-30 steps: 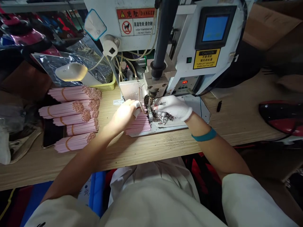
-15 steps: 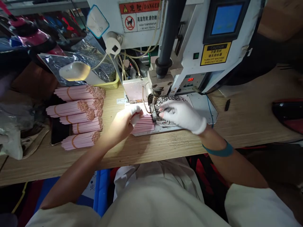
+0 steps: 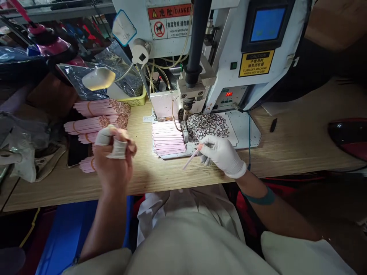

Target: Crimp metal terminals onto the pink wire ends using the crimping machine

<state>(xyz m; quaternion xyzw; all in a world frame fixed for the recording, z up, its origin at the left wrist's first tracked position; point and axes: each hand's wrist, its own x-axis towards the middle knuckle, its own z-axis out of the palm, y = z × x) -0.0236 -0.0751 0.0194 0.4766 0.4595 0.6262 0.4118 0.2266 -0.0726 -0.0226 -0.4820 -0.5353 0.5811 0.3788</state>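
Observation:
My right hand (image 3: 222,154), in a white glove, pinches one thin pink stick (image 3: 191,159) just in front of the machine's base plate (image 3: 243,133). My left hand (image 3: 113,160), with white finger cots, is raised over the table left of the plate, fingers curled; I cannot see anything in it. A flat row of pink sticks (image 3: 168,139) lies on the plate under the machine's press head (image 3: 186,105). Beside them is a heap of small metal pieces (image 3: 210,124).
Several banded bundles of pink sticks (image 3: 97,116) are stacked on the wooden table (image 3: 286,149) at the left. The white machine (image 3: 229,46) with a blue screen stands behind. A yellow basket (image 3: 134,101), foil bags and clutter fill the back left. A red-black object (image 3: 348,135) lies far right.
My right hand pulled back from the press head toward me with one pink stick. My left hand left the row of sticks and lifted away to the left.

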